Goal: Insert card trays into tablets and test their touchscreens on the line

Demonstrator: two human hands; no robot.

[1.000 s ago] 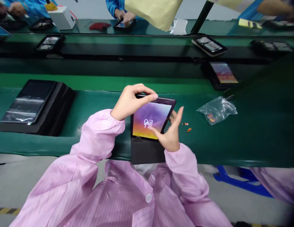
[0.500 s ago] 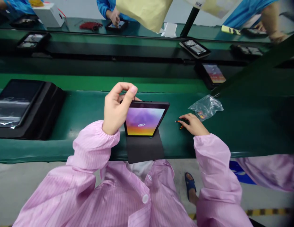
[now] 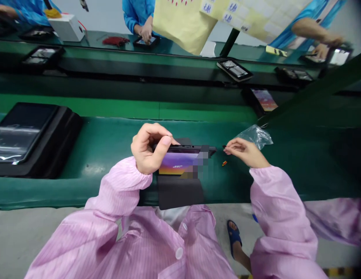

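Note:
My left hand [image 3: 151, 149] grips the top left corner of a tablet [image 3: 176, 159], which stands tilted on its lower edge with a lit purple and orange screen. Part of that screen is blurred into blocks. A dark cover flap [image 3: 180, 192] lies flat below it, toward the bench's front edge. To the tablet's right, my right hand [image 3: 246, 152] pinches a tiny dark piece, too small to name, close to the tablet's right corner. One small orange and yellow piece [image 3: 224, 163] lies on the green bench just below those fingers. Behind the right hand is a clear plastic bag [image 3: 257, 135].
Several tablets in black cases [image 3: 26, 131] are stacked at the left. Another lit tablet [image 3: 264, 100] rests back right, beside a slanting green post [image 3: 316, 85]. Across the line, people in blue handle tablets under hanging yellow paper [image 3: 186, 27]. A pink sleeve [image 3: 337, 221] shows at right.
My right hand has lifted a small piece off the bench, leaving one there. My left hand has tilted the tablet so that its top edge faces me more.

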